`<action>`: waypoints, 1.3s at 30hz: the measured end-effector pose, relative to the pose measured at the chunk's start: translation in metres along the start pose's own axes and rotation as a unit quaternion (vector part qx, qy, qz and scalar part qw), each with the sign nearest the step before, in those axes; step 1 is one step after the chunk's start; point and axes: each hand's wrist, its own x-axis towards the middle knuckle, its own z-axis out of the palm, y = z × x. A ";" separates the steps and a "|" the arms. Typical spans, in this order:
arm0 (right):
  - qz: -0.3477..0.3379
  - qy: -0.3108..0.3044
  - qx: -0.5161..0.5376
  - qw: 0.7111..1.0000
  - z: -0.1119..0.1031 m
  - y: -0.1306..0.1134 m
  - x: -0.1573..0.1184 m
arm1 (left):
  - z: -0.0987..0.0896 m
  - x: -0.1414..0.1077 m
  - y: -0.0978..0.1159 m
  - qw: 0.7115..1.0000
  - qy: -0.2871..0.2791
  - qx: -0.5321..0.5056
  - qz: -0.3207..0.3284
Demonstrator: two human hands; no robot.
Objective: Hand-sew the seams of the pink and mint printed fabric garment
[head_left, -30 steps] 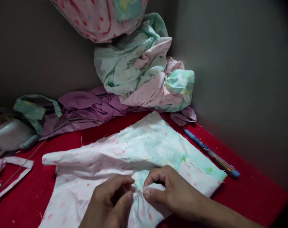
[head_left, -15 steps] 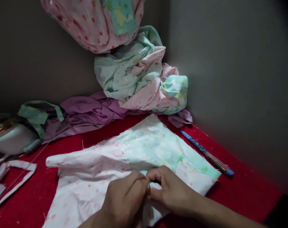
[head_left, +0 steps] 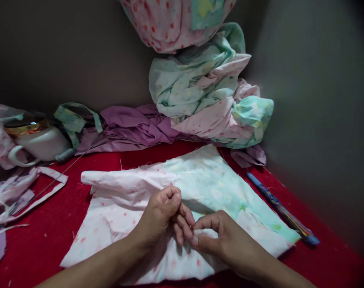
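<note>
Partly, the hands (head_left: pixel 222 242) hide the printed cloth (head_left: pixel 204 178).

We count two hands: one left hand (head_left: pixel 162 214), one right hand (head_left: pixel 229 242). One spread cloth (head_left: pixel 118 216). One pen (head_left: pixel 282 209), one mug (head_left: pixel 45 144). One purple heap (head_left: pixel 130 126); one pink-green pile (head_left: pixel 184 94), its pieces too tangled for us to number.

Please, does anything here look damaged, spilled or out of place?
No spill shows. The printed cloth in the middle looks unfinished, because its far edge is frayed. The fabric strips near the white mug lie tangled, which looks untidy.
</note>
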 end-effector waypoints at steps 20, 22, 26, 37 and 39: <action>0.060 0.030 -0.002 0.998 0.004 0.008 0.000 | -0.001 -0.006 0.003 0.992 0.088 0.001 0.090; 0.061 0.030 0.000 0.998 0.005 0.008 0.000 | -0.001 -0.007 0.003 0.991 0.091 0.002 0.094; 0.066 0.042 -0.012 0.997 0.001 0.004 -0.001 | 0.000 -0.008 -0.001 0.993 0.075 -0.013 0.093; -0.031 0.036 -0.187 0.981 -0.037 0.009 -0.013 | 0.002 -0.012 -0.005 0.997 0.021 0.062 0.039; -0.038 0.051 -0.193 0.979 -0.034 0.009 -0.014 | 0.002 -0.013 -0.006 0.996 0.013 0.082 0.036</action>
